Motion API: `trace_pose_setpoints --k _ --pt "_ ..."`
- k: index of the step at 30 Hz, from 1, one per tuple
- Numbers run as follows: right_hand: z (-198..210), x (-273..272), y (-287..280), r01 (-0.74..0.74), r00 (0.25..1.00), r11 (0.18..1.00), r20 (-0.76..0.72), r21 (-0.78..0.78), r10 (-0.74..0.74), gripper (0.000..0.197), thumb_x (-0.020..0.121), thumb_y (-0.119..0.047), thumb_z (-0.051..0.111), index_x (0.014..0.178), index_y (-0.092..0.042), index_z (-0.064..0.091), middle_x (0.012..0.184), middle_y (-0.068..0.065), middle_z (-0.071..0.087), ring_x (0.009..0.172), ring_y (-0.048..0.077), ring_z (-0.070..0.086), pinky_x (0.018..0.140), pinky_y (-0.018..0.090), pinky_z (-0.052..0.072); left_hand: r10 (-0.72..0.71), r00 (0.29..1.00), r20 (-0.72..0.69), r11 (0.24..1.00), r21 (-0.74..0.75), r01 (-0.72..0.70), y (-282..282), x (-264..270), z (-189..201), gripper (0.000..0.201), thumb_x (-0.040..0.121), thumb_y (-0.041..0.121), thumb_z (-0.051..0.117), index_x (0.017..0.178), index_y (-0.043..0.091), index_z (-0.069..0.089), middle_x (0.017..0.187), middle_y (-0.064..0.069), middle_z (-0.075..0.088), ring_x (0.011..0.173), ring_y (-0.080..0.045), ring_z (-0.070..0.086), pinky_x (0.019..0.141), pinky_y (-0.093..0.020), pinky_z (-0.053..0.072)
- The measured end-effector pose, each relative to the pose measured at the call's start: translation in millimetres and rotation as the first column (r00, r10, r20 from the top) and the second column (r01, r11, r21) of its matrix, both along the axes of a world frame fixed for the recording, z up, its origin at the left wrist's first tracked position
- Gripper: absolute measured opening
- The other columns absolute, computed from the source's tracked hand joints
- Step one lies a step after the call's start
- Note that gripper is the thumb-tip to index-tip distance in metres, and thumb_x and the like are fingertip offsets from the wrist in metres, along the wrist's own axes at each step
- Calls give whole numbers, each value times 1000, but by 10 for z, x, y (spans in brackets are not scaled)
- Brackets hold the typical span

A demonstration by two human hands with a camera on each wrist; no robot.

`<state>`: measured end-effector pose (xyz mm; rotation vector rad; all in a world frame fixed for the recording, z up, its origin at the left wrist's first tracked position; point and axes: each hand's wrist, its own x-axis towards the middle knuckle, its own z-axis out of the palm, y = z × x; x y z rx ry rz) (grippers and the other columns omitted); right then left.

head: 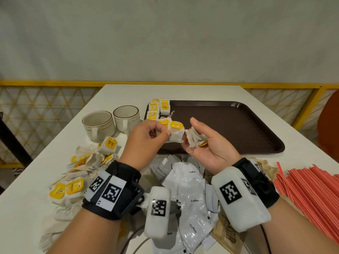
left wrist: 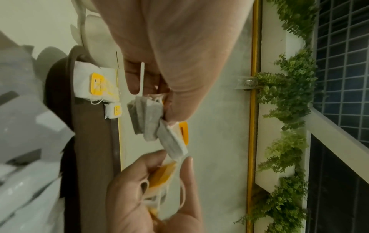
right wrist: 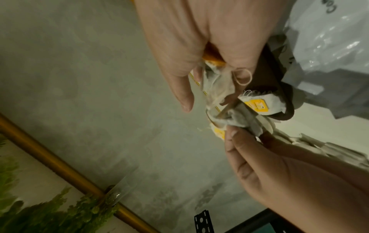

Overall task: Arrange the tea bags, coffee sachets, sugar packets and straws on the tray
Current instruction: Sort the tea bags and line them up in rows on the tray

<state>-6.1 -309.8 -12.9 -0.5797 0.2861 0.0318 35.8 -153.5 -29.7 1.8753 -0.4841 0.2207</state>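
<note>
1. This looks like a café or canteen seating area, not a home kitchen.
2. A plain white table [head: 183, 92] carries a brown plastic serving tray [head: 238, 129] of the ridged kind used in self-service eateries.
3. Two stoneware cups [head: 110, 121] with brown rims stand near the table's far left edge.
4. Supplies lie in bulk along the near edge: a heap of tea bags [head: 77, 173], coffee sachets [head: 190, 195] and a big pile of red straws [head: 311, 191].
5. A yellow railing [head: 55, 83] with mesh panels runs behind the table's far edge, against a bare grey wall [head: 165, 37].
6. The wrist views show hanging green plants [left wrist: 287, 97] for decoration.
</note>
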Motion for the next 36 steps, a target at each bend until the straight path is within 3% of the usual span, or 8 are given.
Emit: trace_pose_setpoints --k 2,8,11,16,23,27,30,36 --pt "-17 12 -8 25 1000 999 -10 -24 -25 29 70 1 72 95 -6 58 93 13 60 72 20 63 59 29 56 17 1000 8 1000 -20 -17 30 19 16 8 84 18 68 76 17 67 81 -2 66 81 -24 61 70 -21 48" --pt "27 -7 -64 68 998 983 26 -170 -64 25 86 13 53 103 -4 58 79 21 68 65 22 69 53 28 57 9 999 53 1000 -10 -9 46 22 35 8 83 16 69 76 18 68 82 2 66 82 -21 61 77 -31 50" --pt "59 -43 -94 19 1000 970 18 -244 -15 20 89 6 56 103 -6 62 74 11 60 52 13 58 47 22 51 12 998 54 1000 8 -13 38 20 26 9 84 18 69 75 19 67 83 2 64 83 -17 60 77 -28 49" --pt "18 -66 -58 4 994 733 85 -680 73 20 85 -11 69 104 -6 67 75 3 59 46 8 41 40 17 35 -34 999 28 999 20 33 33 1 33 10 83 17 70 74 19 67 80 3 64 80 -14 60 76 -24 48" --pt "37 -65 -125 171 977 580 213 -796 4 9 86 -8 68 93 -13 71 72 0 63 50 11 44 41 21 36 -63 997 -39 998 -26 62 44 16 35 20 88 8 63 82 27 68 81 1 68 71 0 59 69 -10 46" --pt "120 -153 -193 22 935 420 167 -907 313 10 84 -10 69 93 -13 73 72 2 62 49 10 45 41 20 35 -31 998 -57 994 -110 24 58 58 10 25 85 1 65 91 24 58 83 -7 68 74 -16 62 70 -28 48" --pt "108 -172 -144 -1 889 495 226 -869 398 17 77 -11 71 94 -11 72 72 3 63 51 12 48 43 22 36 -53 993 -105 991 -129 39 43 46 9 30 83 3 69 100 21 52 77 -8 70 71 -22 66 70 -32 53" --pt "-70 -33 -20 213 945 531 310 -820 100 20 81 -4 73 98 -15 70 80 1 69 63 9 63 53 21 48 -150 979 -138 983 -131 132 -22 -19 21 10 81 9 71 84 14 63 66 4 67 63 -6 61 62 -17 49"
